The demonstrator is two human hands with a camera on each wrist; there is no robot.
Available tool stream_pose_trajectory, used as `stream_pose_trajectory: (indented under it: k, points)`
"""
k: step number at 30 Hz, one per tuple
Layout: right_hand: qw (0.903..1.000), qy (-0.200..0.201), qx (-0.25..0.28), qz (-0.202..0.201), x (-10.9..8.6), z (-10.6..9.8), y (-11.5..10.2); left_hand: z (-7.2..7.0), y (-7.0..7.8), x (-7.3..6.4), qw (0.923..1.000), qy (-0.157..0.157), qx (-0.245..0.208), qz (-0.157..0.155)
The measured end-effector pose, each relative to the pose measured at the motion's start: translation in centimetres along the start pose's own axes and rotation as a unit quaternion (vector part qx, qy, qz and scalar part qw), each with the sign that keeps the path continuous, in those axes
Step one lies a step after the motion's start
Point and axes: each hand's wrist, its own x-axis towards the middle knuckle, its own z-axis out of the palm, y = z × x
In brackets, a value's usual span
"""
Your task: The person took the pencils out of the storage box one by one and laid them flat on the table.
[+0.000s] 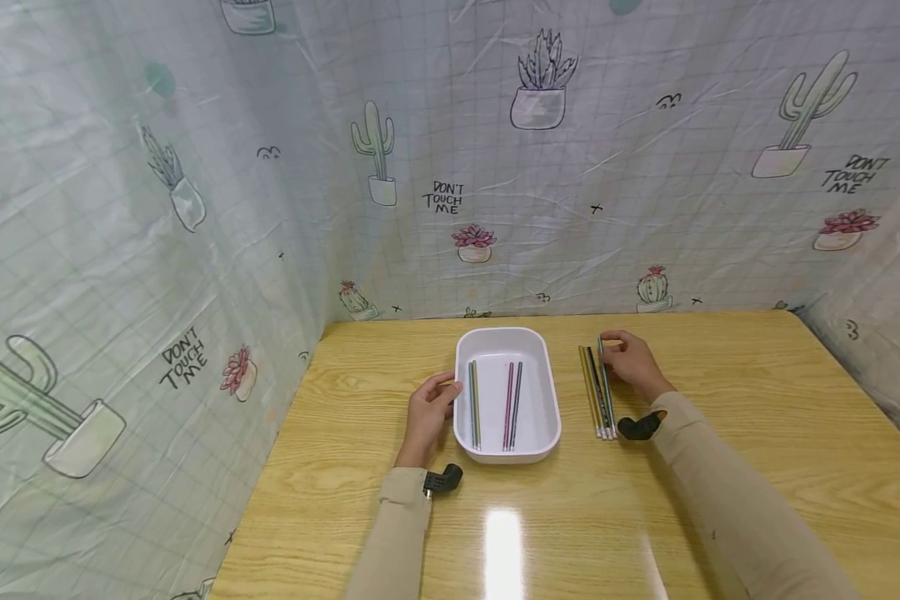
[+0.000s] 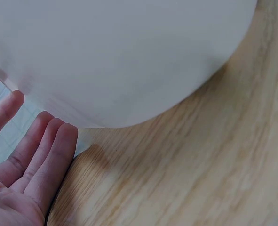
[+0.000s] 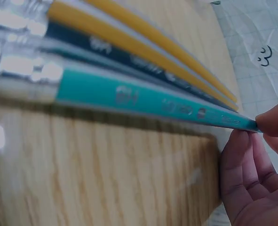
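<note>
A yellowish wood-grain table (image 1: 315, 517) bears a white, round-cornered rectangular tray (image 1: 507, 457) on my remote view.
I see the left hand (image 1: 429, 410) rest loosely spread fingers on its nine o'clock side; at three o'clock, the right hand (image 1: 632, 364) pinches a shiny teal pencil's (image 3: 143, 101) far end, slim black (image 3: 77, 41) and yellow pencils (image 3: 96, 29) just alongside.

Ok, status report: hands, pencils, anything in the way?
Left hand touching white, round-cornered plastic tray. Right hand pinching slim teal pencil at far end. Slim black and yellow pencils alongside; nothing visibly blocking.
</note>
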Motion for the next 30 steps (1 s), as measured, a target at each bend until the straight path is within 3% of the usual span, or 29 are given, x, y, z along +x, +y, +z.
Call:
stream_pose_trajectory:
  k: [5, 12, 21, 30]
  points:
    - [0.9992, 0.004, -0.036, -0.018, 0.1, 0.1, 0.2, 0.0, -1.0, 0.7, 1.0, 0.005, 0.002, -0.001]
    - [0.9989, -0.002, -0.042, -0.02, -0.1, 0.2, 0.2, -0.1, -2.7, 1.9, 0.9998, 0.017, 0.009, -0.005]
    - [0.9992, -0.002, -0.037, -0.017, -0.2, 0.4, -0.2, 0.1, -0.3, 0.2, 1.0, 0.004, -0.003, 0.001]
    - [0.9994, 0.011, -0.015, -0.029, -0.5, 1.4, -2.1, 0.1, 0.1, -0.1, 1.0, 0.001, -0.001, 0.005]
